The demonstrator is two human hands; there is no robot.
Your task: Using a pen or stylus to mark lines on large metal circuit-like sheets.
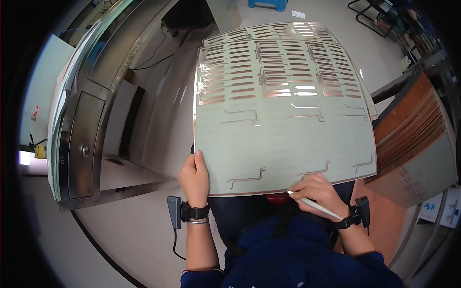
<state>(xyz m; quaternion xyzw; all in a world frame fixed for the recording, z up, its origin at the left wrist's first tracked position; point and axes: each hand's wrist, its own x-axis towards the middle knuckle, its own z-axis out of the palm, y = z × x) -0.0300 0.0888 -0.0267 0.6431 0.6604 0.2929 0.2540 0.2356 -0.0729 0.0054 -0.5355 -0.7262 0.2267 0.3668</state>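
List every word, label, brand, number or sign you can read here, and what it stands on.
None can be read.
Patterned panel: copper-coloured lines, no readable lettering.
White sheet with blue marks, lower right: too blurred to read.
White rectangle on the floor: any print too small.
Red marks, far left: too blurred.

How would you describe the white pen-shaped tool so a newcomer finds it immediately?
Start at the large pale green sheet with thin coppery lines. At its near edge, right of centre, is the person's right grip. The slim white pen-shaped tool slants through it, straight unlike the bent lines nearby.
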